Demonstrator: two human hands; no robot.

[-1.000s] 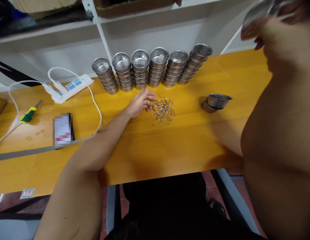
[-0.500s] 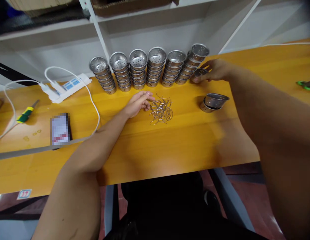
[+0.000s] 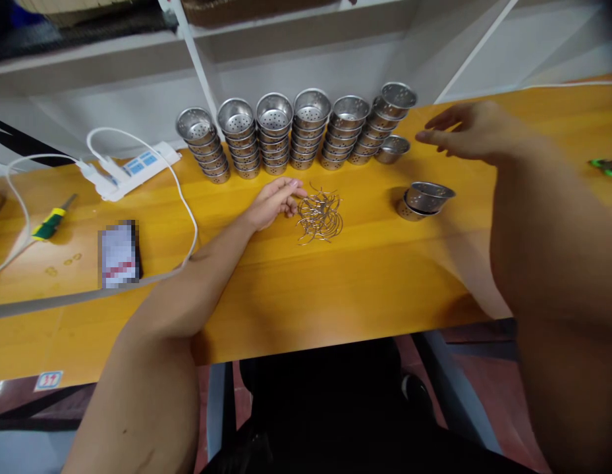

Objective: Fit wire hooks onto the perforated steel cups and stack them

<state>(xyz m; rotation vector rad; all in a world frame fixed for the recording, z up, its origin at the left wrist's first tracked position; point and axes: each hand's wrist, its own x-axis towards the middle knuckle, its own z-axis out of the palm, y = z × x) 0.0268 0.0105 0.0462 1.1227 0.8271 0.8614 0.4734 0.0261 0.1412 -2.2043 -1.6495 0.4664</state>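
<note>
Your left hand [image 3: 273,204] rests by the wires [image 3: 319,216], your right hand [image 3: 471,131] near a single cup [image 3: 392,151].
The label [image 3: 49,380] shows a red 3, second digit unclear; your left fingers curl loosely open; the cup stands beside the rightmost stack [image 3: 385,122]; your right fingers are open.

Perforated metal cup [image 3: 392,150]; curved wires [image 3: 320,214]
We are observing the cup standing upright, the wires lying tangled on the table [image 3: 335,296].
</note>
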